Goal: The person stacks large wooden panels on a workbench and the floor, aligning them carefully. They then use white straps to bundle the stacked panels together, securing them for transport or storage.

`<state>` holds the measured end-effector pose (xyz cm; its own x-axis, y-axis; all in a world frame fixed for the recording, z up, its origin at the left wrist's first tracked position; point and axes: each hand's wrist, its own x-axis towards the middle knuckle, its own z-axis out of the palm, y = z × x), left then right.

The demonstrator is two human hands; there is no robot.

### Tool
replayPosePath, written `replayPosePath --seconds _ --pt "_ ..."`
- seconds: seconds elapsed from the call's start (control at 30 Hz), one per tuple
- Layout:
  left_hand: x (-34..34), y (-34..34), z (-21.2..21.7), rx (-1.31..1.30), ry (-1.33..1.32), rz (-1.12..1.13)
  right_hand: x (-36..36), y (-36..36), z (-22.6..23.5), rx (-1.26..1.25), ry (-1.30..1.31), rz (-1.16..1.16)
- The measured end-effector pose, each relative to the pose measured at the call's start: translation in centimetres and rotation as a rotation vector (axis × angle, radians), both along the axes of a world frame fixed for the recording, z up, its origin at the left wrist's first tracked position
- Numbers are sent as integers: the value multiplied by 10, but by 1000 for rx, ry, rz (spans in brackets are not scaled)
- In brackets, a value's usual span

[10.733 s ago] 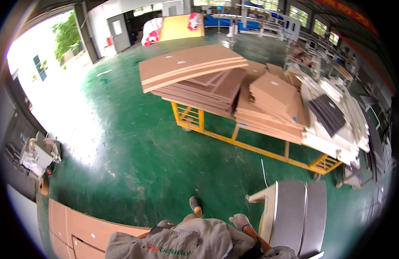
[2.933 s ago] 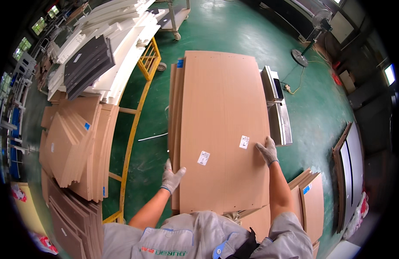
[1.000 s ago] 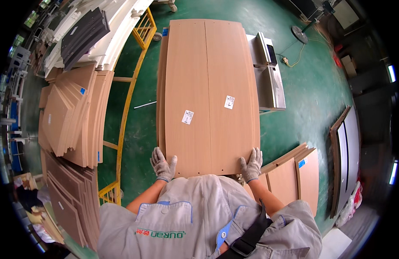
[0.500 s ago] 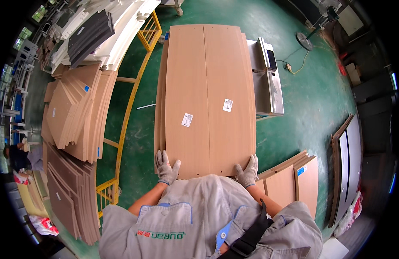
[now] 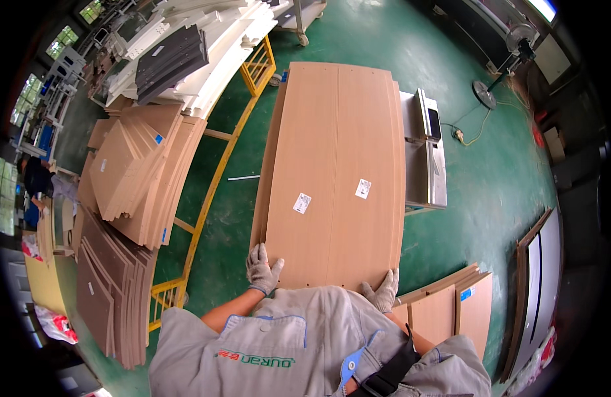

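In the near centre, right of a yellow cart [image 5: 236,137], touching the near end of a stack of wood-toned boards [image 5: 328,172], topped by two panels [image 5: 304,145] lying side by side. Resting the gloved left hand [image 5: 263,268] at the left near corner and the right hand [image 5: 383,291] at the right, spreading the fingers [image 5: 258,253] open. Showing a fainter seam [image 5: 336,126] between the panels than a moment ago, so probably lying tighter together. Bearing two white labels [image 5: 302,202].

Head-worn fisheye view, steeply downward from above
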<state>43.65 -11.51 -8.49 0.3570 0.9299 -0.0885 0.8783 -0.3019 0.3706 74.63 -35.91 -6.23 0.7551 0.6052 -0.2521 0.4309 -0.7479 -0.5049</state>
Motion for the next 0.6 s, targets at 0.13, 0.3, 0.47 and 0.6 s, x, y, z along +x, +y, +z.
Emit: replayPosePath --seconds 0.13,0.3,0.47,0.6 --pt "-1 0 -7 31 -40 0 0 7 11 -61 -30 21" --pt "-8 5 -14 48 -55 -14 -9 4 9 -75 -66 36" --pt "-9 12 -18 60 -65 -35 -9 13 16 -66 -69 8" --pt "-11 20 -15 29 -93 -84 4 22 27 -9 52 -94"
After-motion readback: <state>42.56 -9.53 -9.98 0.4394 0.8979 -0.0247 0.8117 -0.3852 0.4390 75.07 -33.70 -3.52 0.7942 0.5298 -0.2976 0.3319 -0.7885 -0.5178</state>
